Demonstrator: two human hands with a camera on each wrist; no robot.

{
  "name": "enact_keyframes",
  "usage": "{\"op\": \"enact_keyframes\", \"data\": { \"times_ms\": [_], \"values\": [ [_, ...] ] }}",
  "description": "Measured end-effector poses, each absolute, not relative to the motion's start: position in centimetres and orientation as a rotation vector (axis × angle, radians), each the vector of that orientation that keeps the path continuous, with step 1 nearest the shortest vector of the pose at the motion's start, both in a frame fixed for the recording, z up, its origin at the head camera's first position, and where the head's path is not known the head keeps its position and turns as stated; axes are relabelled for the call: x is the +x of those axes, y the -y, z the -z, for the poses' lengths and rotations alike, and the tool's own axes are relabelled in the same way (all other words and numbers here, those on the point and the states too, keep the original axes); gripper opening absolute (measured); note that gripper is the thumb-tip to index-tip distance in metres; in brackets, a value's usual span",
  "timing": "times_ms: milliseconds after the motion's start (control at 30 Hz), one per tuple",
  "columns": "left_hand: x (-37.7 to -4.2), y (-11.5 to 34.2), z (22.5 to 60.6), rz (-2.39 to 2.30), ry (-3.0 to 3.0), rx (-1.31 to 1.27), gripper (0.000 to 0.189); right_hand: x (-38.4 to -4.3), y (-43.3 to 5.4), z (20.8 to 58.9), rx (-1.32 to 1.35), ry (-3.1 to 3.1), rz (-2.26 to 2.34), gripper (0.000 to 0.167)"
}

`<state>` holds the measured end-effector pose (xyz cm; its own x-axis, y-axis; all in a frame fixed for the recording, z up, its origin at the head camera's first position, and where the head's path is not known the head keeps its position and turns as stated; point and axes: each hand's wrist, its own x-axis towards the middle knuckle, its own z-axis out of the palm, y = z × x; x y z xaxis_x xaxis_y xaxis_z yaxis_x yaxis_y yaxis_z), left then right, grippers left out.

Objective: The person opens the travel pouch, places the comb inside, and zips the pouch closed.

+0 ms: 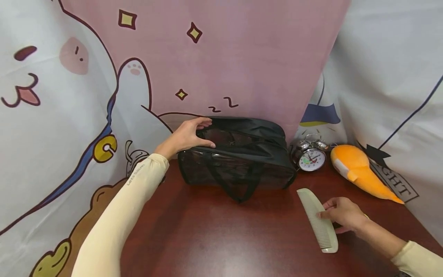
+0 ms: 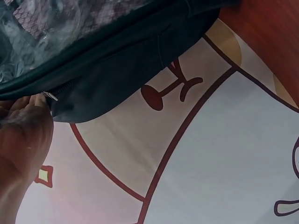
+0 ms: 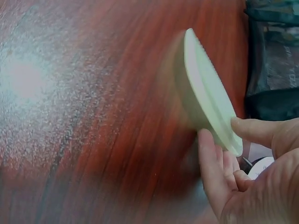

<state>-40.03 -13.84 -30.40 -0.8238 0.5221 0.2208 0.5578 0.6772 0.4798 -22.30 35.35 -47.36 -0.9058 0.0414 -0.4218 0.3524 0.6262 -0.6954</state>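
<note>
A pale green comb [image 1: 317, 221] is pinched between the thumb and fingers of my right hand [image 1: 342, 214], above the right side of the table. The right wrist view shows the comb [image 3: 208, 93] tilted, its spine toward the camera. My left hand [image 1: 190, 134] is at the top left of a black bag [image 1: 238, 157] with see-through panels, thumb and fingers spread apart across its top opening. In the left wrist view, the fingers [image 2: 35, 100] touch the bag's edge beside a metal zipper pull [image 2: 50, 95]. Inside the bag, a patterned item [image 2: 37, 16] shows dimly.
A silver twin-bell alarm clock [image 1: 311, 156] stands right of the bag. Beside it lies an orange plush toy [image 1: 363, 173]. The bag's strap [image 1: 238, 194] hangs over its front onto the dark red table [image 1: 221, 234]. Printed cloth [image 1: 249, 57] hangs behind and at both sides.
</note>
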Motion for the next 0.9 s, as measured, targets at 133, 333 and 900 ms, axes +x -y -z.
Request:
{"op": "enact_keyframes", "data": {
  "times_ms": [133,333,900],
  "values": [
    [-39.8,14.0,30.4,0.847,2.819,-0.895,0.093,-22.4,-35.9,47.1,0.295,-2.395,1.259,0.044],
    [-40.0,13.7,30.3,0.851,2.816,-0.905,0.096,-22.4,-37.0,46.9,0.256,-2.243,1.401,0.042],
    [-40.3,13.9,30.5,0.867,2.826,-0.911,0.097,-24.9,-38.2,37.3,0.032,-2.219,1.729,0.018]
  ]
}}
